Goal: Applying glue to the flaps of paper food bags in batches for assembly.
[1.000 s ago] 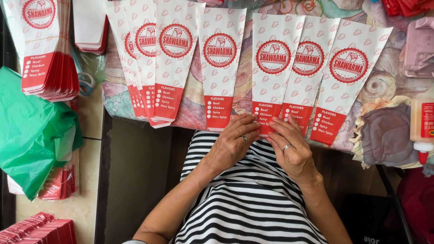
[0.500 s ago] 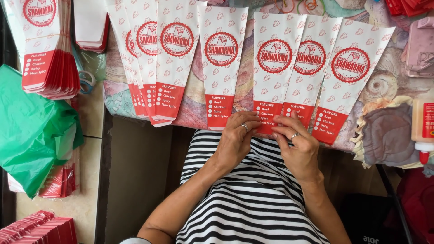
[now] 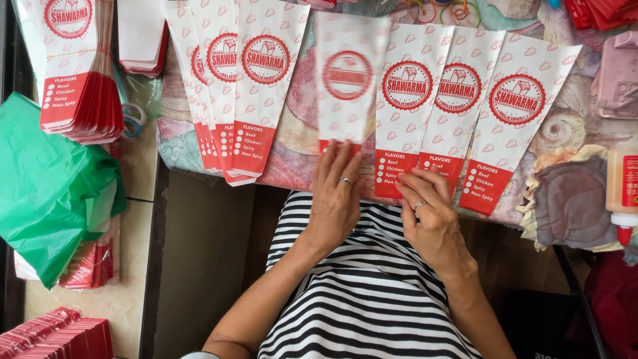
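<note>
A blurred white paper sleeve [image 3: 347, 83] with a round red emblem and a red lower band is being pressed flat against the patterned table cloth [image 3: 299, 100] by the left hand [image 3: 337, 199]. The fingers of that hand are being held nearly straight and close together, laid over the sleeve's lower edge; nothing is being gripped between them. A ring is being worn on one of them.

Just to the right of the blurred sleeve, a fan of three like sleeves [image 3: 458, 113] is being touched at its red lower band by the right hand [image 3: 432, 216]. Its fingers are being kept loosely curled, with the tips resting on the lowest corner of the nearest sleeve; whether the paper is being pinched cannot be told. A ring is being worn here too.

To the left of the blurred sleeve, another overlapping group of sleeves [image 3: 242, 86] is lying on the cloth. Farther left, a thick stack of sleeves [image 3: 76, 73] is hanging over the edge, and below it a green plastic bag [image 3: 50, 186] is lying crumpled. Well to the right of the blurred sleeve, a glue bottle [image 3: 623, 189] is standing nozzle-down beside a grey rag [image 3: 571, 203].
</note>
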